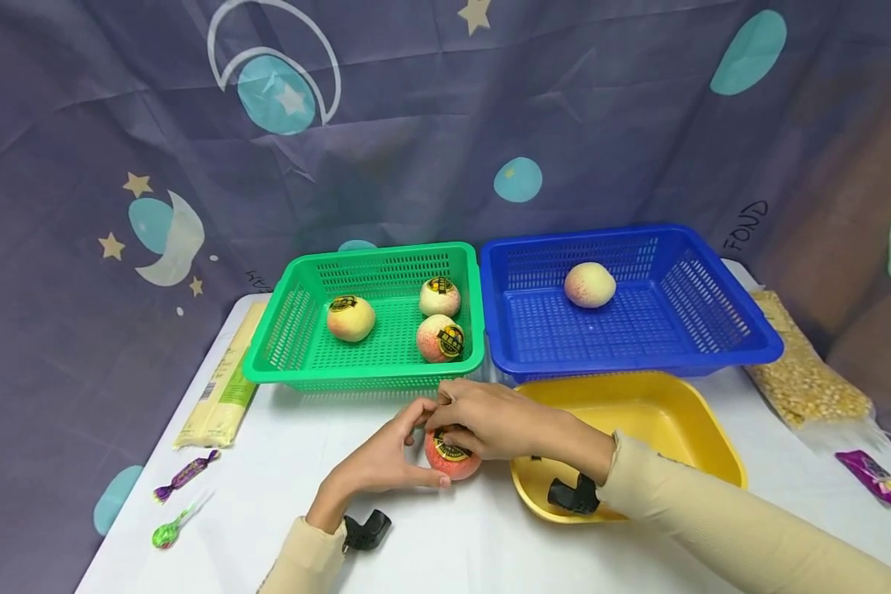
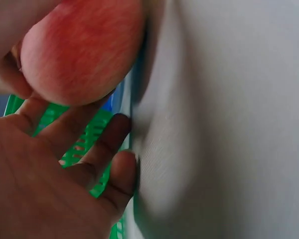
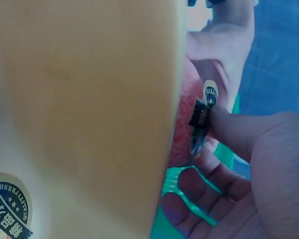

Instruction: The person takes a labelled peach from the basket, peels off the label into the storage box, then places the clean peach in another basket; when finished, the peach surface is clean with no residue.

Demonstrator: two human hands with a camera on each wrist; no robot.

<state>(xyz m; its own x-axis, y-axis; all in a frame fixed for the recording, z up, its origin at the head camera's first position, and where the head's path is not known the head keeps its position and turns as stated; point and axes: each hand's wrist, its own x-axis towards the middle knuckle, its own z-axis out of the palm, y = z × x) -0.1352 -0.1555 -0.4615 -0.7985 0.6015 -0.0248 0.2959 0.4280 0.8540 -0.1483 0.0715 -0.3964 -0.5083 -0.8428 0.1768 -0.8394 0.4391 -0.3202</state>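
Note:
My left hand (image 1: pixel 377 464) holds a reddish peach (image 1: pixel 456 470) just above the white table, thumb on the near side and fingers beyond. The left wrist view shows the peach's red skin (image 2: pixel 84 55) between thumb and fingers. From the right, my right hand (image 1: pixel 493 419) reaches over the fruit. Its thumb and fingers pinch a black and gold round sticker (image 3: pixel 203 114), part of which stands off the peach's skin. Whether the rest is stuck down I cannot tell. Another such sticker (image 3: pixel 11 206) lies on the yellow tub (image 1: pixel 713 445), under my right forearm.
Behind stands a green basket (image 1: pixel 364 379) with three stickered peaches. Beside it, a blue basket (image 1: pixel 624 363) holds one pale peach (image 1: pixel 590 285) showing no sticker. A flat packet (image 1: pixel 223 384), wrapped candy (image 1: pixel 186 476) and lollipop (image 1: pixel 167 535) lie left; a kernel bag (image 1: pixel 809 371) and purple packet (image 1: pixel 874 476) right.

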